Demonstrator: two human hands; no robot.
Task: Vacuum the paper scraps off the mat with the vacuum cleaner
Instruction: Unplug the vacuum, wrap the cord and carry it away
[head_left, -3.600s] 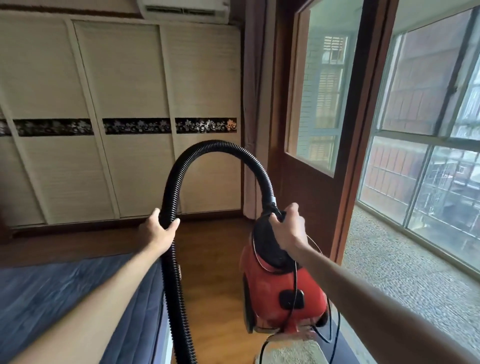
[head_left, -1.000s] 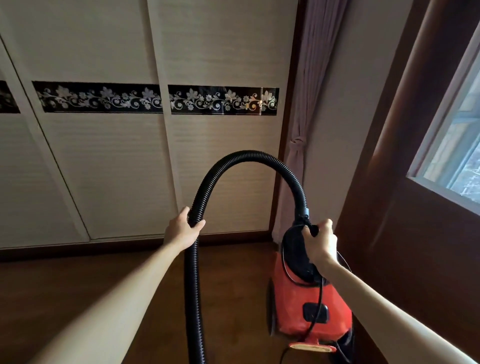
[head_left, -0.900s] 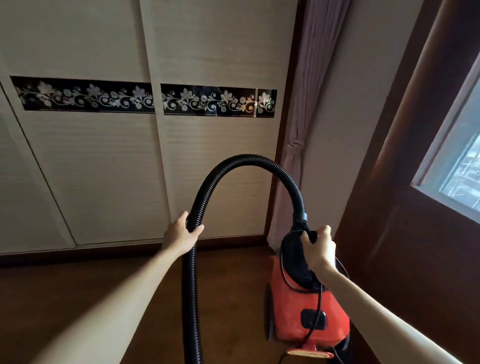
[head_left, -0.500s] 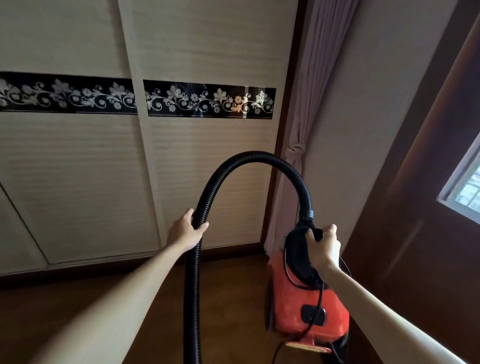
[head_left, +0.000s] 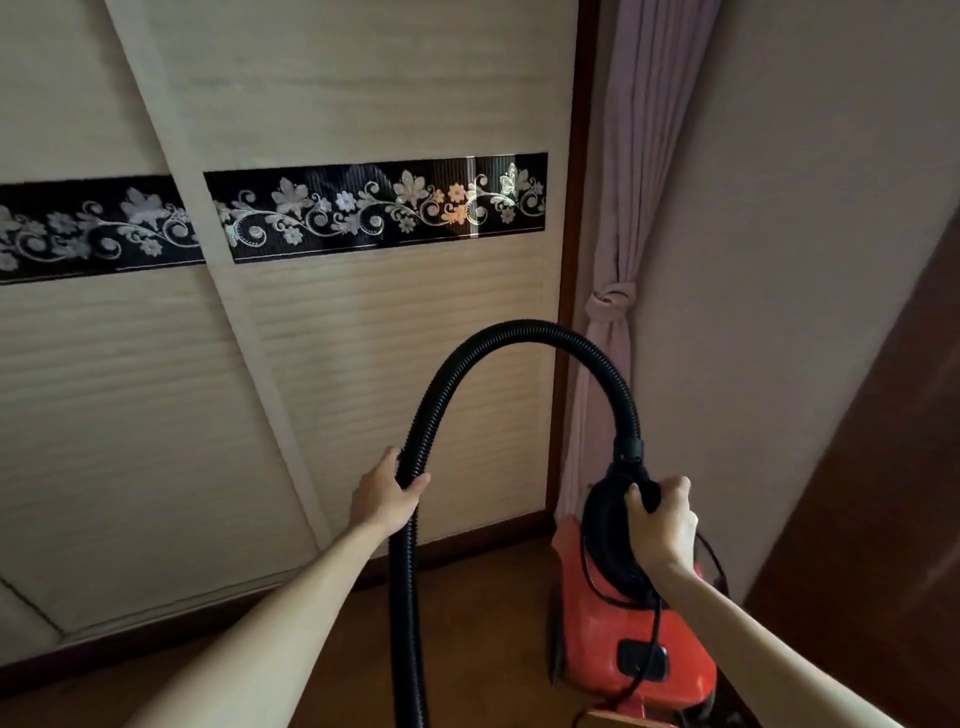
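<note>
As framed at a tilt from above, shows a red vacuum cleaner (head_left: 631, 639) at the near right, upright, on or just above the wooden floor (head_left: 493, 623); cannot tell whether lifted or resting. Gripped at the black handle (head_left: 608, 535) on top by the right hand (head_left: 662, 525), with fingers and thumb curled round it.

Fitted at the top of the body with a black ribbed hose (head_left: 519, 332): rises from the coupling just beyond the right hand, arches up and to the left, then drops straight down past the bottom edge of view. Clasped on the descending run by the left hand (head_left: 387, 499), thumb across the near side of the hose, fingers round its left side.

Draped with a thin black cord (head_left: 657, 629), looping over the red body and down its near face.

Backed on the far side by pale sliding wardrobe doors (head_left: 389, 364) carrying a black band (head_left: 374, 208) with a silver flower pattern. Bordered to the right of the doors by a pale curtain (head_left: 639, 156), tied in a knot at mid-height, hanging just beyond the vacuum cleaner. Closed off at the far right by a plain wall (head_left: 779, 260) and a dark wooden panel (head_left: 893, 519).
</note>
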